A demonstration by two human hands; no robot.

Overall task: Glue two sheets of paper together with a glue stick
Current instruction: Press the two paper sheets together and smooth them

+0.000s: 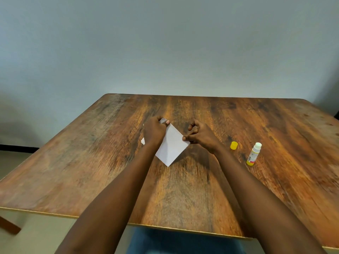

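Both hands pinch white paper (171, 145) mid-bench (91, 153): left grip (155, 130) at 12 o'clock corner, right grip (200, 135) at 3; uncapped glue stick (254, 154) stands right.

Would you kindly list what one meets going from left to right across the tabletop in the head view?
Left hand → white paper → right hand → yellow cap → glue stick, standing upright with its cap off.

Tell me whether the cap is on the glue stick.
No, the yellow cap lies on the table beside the open glue stick.
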